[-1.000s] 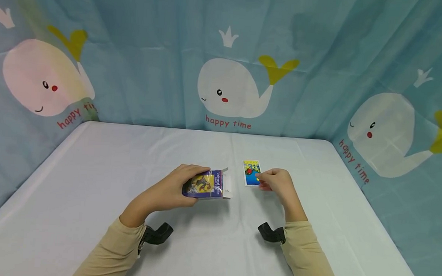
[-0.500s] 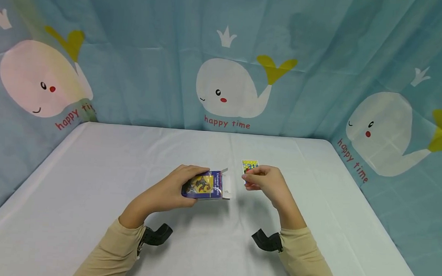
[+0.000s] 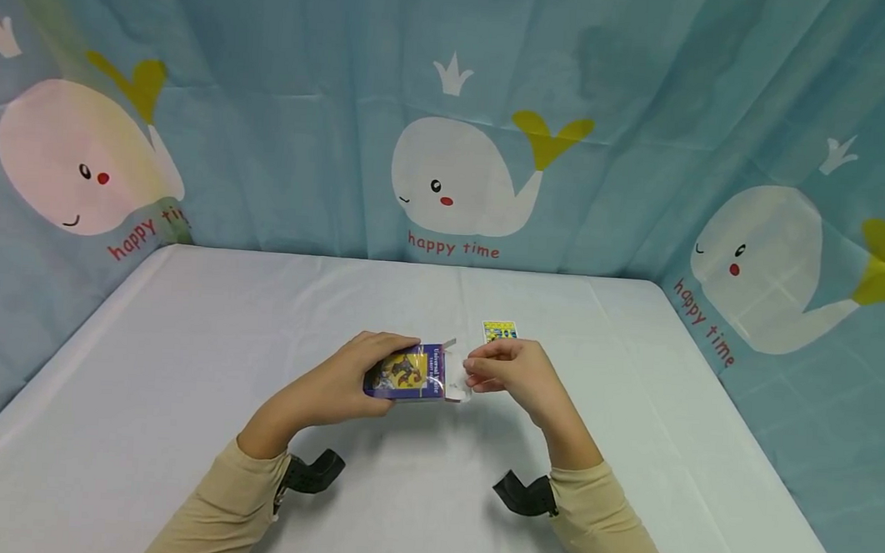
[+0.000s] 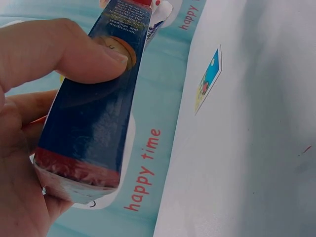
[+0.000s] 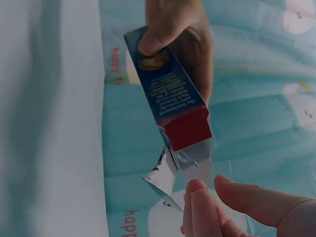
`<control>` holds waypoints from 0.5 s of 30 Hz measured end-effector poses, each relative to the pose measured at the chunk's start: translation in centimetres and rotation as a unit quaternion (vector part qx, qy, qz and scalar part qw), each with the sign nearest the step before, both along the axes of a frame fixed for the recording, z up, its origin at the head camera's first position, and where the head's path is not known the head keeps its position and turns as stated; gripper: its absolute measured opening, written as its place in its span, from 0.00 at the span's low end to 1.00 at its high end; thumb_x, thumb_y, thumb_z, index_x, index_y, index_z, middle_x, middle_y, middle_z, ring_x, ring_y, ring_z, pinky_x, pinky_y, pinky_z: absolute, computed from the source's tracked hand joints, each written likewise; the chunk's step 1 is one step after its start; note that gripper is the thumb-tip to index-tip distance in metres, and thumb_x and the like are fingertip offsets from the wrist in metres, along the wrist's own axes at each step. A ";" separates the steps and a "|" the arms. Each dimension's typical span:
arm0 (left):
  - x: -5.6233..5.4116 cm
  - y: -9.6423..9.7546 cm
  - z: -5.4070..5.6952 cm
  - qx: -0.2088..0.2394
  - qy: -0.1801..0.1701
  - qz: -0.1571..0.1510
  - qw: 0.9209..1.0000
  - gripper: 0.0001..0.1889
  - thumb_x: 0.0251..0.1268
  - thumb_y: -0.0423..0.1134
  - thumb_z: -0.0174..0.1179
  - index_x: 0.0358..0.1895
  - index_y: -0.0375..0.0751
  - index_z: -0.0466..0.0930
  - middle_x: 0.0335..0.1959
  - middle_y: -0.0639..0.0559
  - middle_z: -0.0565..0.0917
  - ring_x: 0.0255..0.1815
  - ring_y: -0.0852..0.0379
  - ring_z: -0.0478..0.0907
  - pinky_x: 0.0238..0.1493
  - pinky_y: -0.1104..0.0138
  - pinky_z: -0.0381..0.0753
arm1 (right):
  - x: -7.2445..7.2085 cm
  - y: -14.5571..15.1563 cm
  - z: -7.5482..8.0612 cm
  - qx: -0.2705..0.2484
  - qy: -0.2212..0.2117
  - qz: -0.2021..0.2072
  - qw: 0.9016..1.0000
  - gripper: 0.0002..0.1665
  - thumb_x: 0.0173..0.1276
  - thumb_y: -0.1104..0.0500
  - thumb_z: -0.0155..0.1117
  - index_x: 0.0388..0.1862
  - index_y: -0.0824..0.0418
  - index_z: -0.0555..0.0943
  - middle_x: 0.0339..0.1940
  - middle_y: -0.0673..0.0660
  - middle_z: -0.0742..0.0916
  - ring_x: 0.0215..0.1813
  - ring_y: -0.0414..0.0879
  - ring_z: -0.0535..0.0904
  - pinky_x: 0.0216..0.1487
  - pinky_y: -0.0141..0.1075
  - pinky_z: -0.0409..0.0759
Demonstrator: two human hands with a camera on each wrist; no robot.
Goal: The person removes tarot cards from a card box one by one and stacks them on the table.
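My left hand (image 3: 343, 380) grips a purple-blue tarot card box (image 3: 407, 371) from its left end, thumb along one narrow side. The box's right end stands unfolded, with a white flap (image 3: 455, 376) sticking out and a torn-looking side tab (image 5: 164, 174) beside it. My right hand (image 3: 518, 374) is just off that end, fingertips right at the flap's edge. In the right wrist view a gap shows between its thumb (image 5: 242, 193) and fingers. A bright yellow and blue card (image 4: 209, 81) lies on the table behind the right hand, partly hidden by it in the head view.
A white cloth covers the table (image 3: 221, 340). Behind and at both sides hangs a blue-green curtain (image 3: 306, 161) printed with whales. Black wrist mounts (image 3: 527, 494) stick out inward from both sleeves.
My right hand has left the card, which stays on the table, and moved left and nearer to the box's flap. The left hand and box are nearly still.
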State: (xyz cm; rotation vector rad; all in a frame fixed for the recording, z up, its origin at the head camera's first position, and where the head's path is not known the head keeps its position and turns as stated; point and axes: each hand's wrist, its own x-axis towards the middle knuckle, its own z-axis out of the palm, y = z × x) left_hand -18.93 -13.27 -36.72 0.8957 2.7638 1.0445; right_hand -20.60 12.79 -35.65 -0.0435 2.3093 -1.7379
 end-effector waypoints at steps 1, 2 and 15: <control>0.0 0.0 0.0 0.000 0.001 -0.001 1.000 0.41 0.51 0.35 0.67 0.74 0.47 0.66 0.70 0.48 0.72 0.64 0.49 0.68 0.56 0.54 0.72 | 0.0 -0.1 -0.1 0.001 0.000 0.001 1.000 0.11 0.65 0.63 0.68 0.41 0.72 0.85 0.35 0.60 0.90 0.30 0.42 0.86 0.39 0.38 0.86; 0.0 0.0 0.0 0.000 0.002 -0.002 1.000 0.41 0.51 0.35 0.66 0.74 0.46 0.66 0.70 0.48 0.72 0.63 0.49 0.68 0.56 0.54 0.72 | 0.0 -0.2 -0.1 0.001 0.000 0.003 1.000 0.11 0.65 0.63 0.68 0.41 0.71 0.85 0.34 0.60 0.90 0.30 0.42 0.86 0.40 0.39 0.86; 0.1 0.1 -0.1 0.010 0.002 -0.008 1.000 0.41 0.50 0.34 0.66 0.73 0.47 0.67 0.69 0.48 0.73 0.64 0.49 0.68 0.57 0.54 0.72 | 0.1 -0.7 -0.9 0.006 0.011 0.014 1.000 0.13 0.64 0.59 0.71 0.38 0.70 0.86 0.30 0.57 0.90 0.30 0.42 0.86 0.41 0.43 0.86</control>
